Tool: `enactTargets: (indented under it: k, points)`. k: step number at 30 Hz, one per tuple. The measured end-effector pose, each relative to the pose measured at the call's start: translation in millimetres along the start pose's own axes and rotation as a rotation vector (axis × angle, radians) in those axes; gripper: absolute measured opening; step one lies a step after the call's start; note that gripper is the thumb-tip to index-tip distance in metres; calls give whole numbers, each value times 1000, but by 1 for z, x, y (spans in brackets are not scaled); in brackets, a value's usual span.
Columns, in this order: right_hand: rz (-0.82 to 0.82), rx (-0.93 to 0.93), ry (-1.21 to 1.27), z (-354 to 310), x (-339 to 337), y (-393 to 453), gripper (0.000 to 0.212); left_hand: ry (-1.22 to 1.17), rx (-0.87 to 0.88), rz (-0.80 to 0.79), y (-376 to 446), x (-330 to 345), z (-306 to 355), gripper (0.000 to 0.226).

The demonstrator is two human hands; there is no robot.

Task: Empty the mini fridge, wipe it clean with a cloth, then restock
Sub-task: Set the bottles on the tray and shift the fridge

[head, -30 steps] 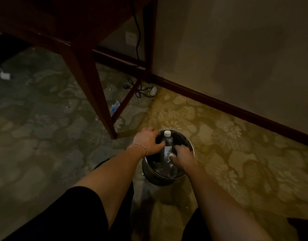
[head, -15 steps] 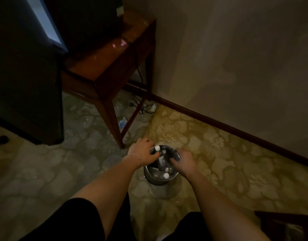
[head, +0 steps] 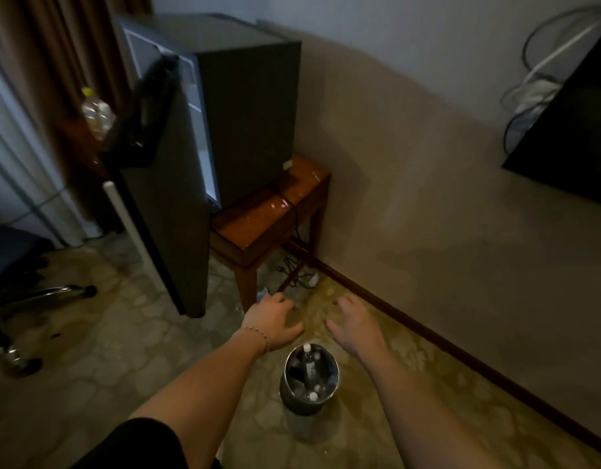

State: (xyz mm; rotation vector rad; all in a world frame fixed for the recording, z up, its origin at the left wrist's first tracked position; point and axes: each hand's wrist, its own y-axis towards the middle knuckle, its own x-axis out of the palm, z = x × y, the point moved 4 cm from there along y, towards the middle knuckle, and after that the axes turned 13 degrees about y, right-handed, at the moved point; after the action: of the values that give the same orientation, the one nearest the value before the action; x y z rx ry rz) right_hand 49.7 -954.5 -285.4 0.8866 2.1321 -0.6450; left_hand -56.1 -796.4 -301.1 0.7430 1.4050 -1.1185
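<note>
A clear bottle (head: pixel 96 111) is standing at the far left behind the open door (head: pixel 163 211) of the mini fridge (head: pixel 245 106), which is sitting on the counter (head: pixel 258 228) toward its back edge. Over the floor (head: pixel 89 367), the left hand (head: pixel 272 321) is hovering empty, fingers loosely spread. Just right, the metal bucket (head: pixel 309 377) is holding upright bottles. The right hand (head: pixel 355 324) is also hanging empty, fingers spread. The bucket, standing close by the person, is likely risking a knock that tips it and spills the bottles.
</note>
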Motion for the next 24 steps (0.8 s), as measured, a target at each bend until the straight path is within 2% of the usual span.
enactTargets:
  k: [4,12,17,24]
  points:
    - [-3,-59,-19,-32,-9,-13,56,-15,-54,2,-37,-31,-21,61]
    - [-57,-221,-52,-125,8,-38,50,47,-131,79,-117,-68,-88,59]
    - [-36,-290,-15,-204,29,-49,51,43,-201,150,-160,-97,-160,53]
    - [48,-384,-19,-323,83,-65,47,19,-298,264,-218,-124,-277,55]
